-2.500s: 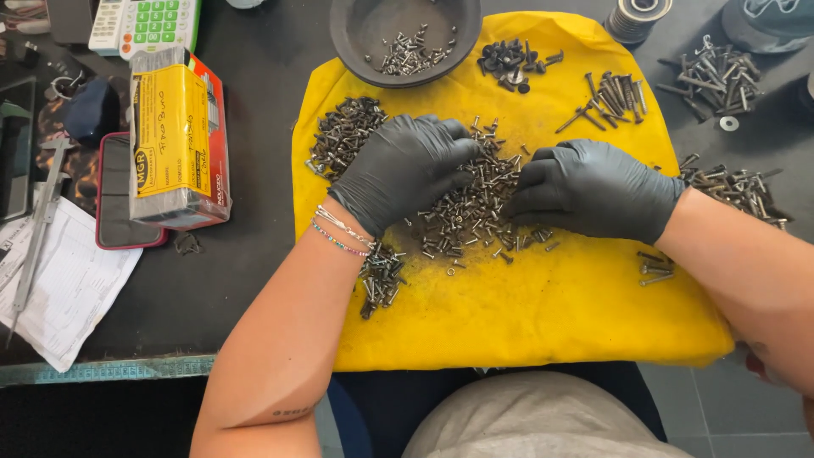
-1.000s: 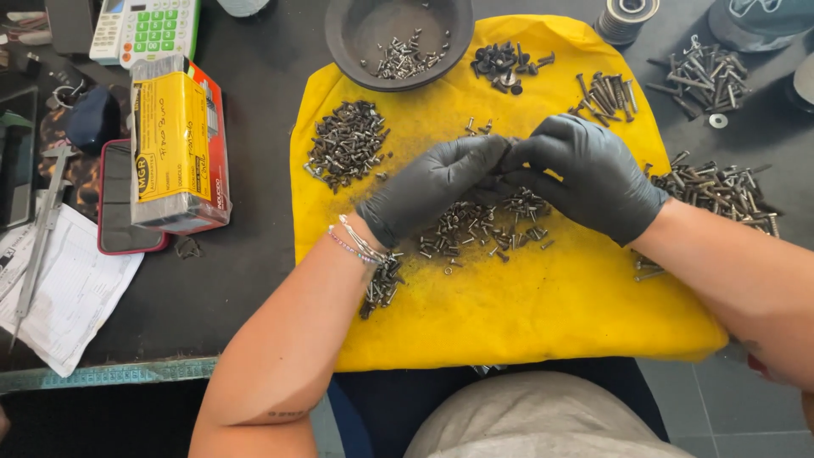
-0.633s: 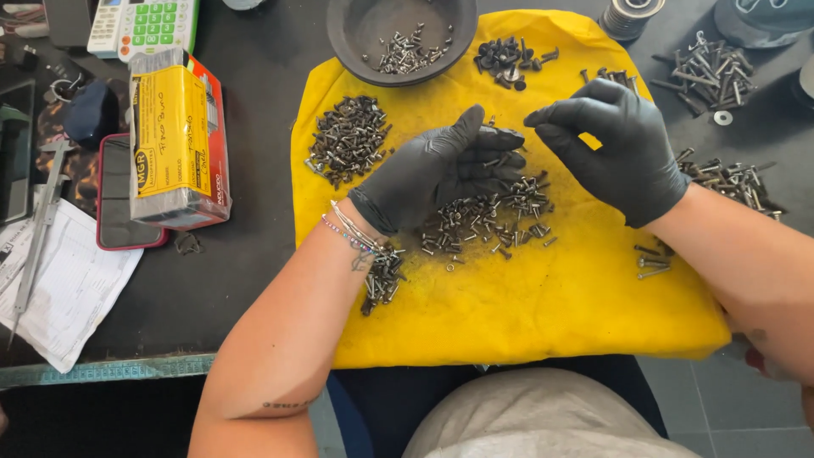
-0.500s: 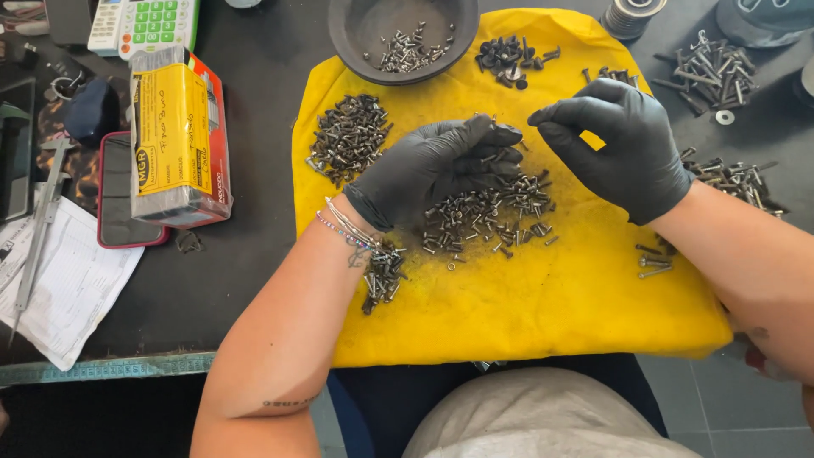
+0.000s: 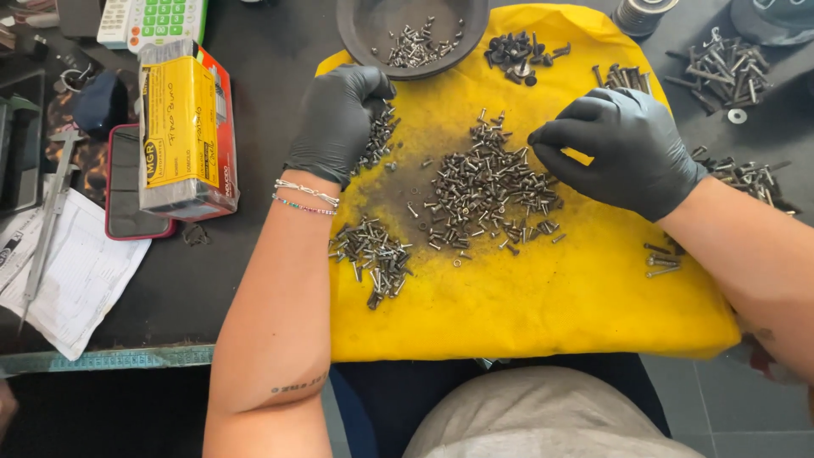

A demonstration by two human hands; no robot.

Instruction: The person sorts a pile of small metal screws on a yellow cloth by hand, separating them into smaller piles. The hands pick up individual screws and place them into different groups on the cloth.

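Observation:
A yellow cloth (image 5: 526, 314) covers the dark bench and carries sorted piles of small metal screws. My left hand (image 5: 339, 114), in a black glove, is curled knuckles-up on the screw pile at the cloth's upper left (image 5: 377, 140); its fingertips are hidden. My right hand (image 5: 623, 144), also gloved, hovers at the right edge of the large central screw pile (image 5: 487, 191), thumb and forefinger pinched together. Anything between them is too small to see. A smaller pile (image 5: 373, 254) lies beside my left forearm.
A dark round bowl (image 5: 356, 34) with screws sits at the cloth's top edge, dark screws (image 5: 517, 53) beside it. A yellow and red box (image 5: 182, 127), calculator (image 5: 153, 19), papers (image 5: 72, 280) and caliper (image 5: 47, 225) lie left. More bolts (image 5: 721, 68) lie on the right.
My left hand has swung left from the central pile to the upper-left pile. My right hand has dropped slightly toward the central pile, still pinched. The central pile now lies uncovered.

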